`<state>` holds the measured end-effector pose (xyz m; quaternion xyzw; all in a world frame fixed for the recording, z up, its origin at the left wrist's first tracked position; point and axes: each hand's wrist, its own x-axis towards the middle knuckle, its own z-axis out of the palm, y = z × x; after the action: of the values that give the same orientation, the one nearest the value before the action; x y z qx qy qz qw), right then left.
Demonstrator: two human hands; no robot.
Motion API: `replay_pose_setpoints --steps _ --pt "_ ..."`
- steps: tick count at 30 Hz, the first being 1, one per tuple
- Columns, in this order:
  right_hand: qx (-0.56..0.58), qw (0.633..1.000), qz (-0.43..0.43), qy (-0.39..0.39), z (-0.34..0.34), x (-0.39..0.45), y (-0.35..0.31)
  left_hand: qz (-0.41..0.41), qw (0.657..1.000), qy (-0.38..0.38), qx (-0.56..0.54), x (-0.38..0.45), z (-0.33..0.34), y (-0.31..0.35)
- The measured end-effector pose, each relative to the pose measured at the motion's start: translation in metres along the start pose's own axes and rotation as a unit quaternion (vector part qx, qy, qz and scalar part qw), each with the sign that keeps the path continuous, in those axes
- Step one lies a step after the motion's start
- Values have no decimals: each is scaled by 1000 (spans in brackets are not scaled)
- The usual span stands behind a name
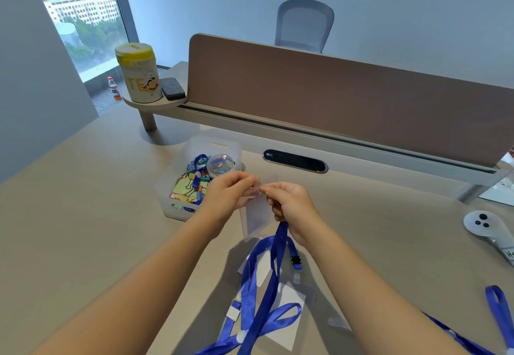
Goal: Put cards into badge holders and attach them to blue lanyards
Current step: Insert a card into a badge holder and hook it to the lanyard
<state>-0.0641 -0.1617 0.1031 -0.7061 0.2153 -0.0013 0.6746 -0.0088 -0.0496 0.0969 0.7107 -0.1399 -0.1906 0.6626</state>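
Note:
I hold a clear badge holder [257,215] upright above the desk, between both hands. My left hand [226,193] pinches its top left corner. My right hand [289,206] pinches the top right, and a blue lanyard [274,265] hangs down from that hand in long loops. Under the loops lie more clear badge holders with white cards [286,324] flat on the desk. The lanyard's black buckle [295,260] and clear strap end dangle just right of the loops.
A translucent bin [172,188] of binder clips, lanyards and a round clear case stands left of my hands. Another blue lanyard [498,315] lies at the lower right. A white controller [486,226] rests at the right. A brown divider [333,96] closes the back.

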Motion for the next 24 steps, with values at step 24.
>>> replay_pose_setpoints --steps 24 --pt "-284 916 -237 155 -49 13 -122 439 724 199 493 33 16 89"
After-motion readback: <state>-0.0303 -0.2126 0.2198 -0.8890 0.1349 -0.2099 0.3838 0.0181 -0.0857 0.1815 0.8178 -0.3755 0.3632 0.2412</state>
